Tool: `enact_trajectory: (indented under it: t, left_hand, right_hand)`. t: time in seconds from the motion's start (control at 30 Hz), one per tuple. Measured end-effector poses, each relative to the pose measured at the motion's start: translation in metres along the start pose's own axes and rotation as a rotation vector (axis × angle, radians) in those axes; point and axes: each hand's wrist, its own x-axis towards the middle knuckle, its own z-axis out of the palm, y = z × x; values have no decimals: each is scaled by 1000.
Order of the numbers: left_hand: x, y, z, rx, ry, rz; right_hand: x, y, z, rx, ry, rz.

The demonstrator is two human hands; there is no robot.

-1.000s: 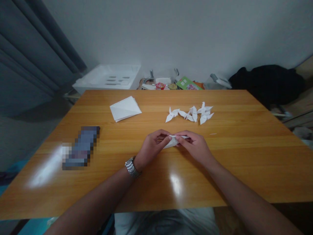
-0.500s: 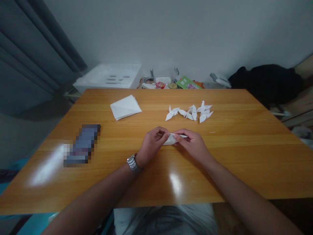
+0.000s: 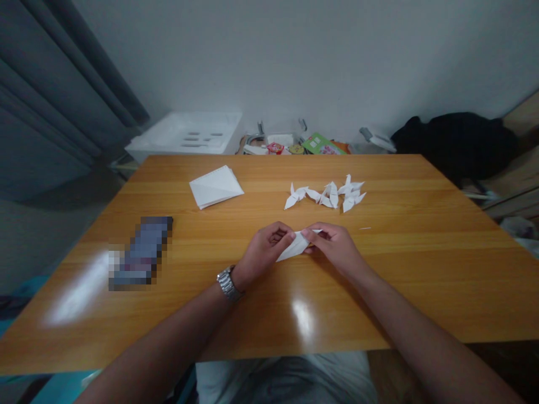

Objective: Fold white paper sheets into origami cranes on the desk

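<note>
A small folded white paper [image 3: 295, 247] is held just above the front middle of the wooden table. My left hand [image 3: 269, 246] pinches its left side between thumb and fingers; a metal watch [image 3: 229, 283] is on that wrist. My right hand [image 3: 332, 242] grips the right end, thumb on top and fingers partly hidden beneath. Beyond the hands lie several folded paper cranes [image 3: 328, 195] in a cluster. To the left rests a stack of white paper sheets [image 3: 217, 187].
A blurred-out phone [image 3: 145, 247] lies at the left of the table [image 3: 421, 292]. A thin white paper strip [image 3: 365, 228] is to the right of my hands. Behind the far edge are a white plastic basket [image 3: 189, 132], a green packet [image 3: 322, 143] and a dark cloth heap [image 3: 458, 143].
The folded paper has tilted, so a broader face of it now shows, its left part pointing lower toward me. Both hands keep hold, having shifted only slightly.
</note>
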Motion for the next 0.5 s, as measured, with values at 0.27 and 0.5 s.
enact_trajectory:
  t: [0.27,0.5]
  left_hand:
    - [3,-5,-4,23,67,-3]
    - [1,-2,-2,98,21,-2]
  right_hand:
    - [-1,-5,1,144,-11,43]
    - [1,-3,-1,128,-14,52]
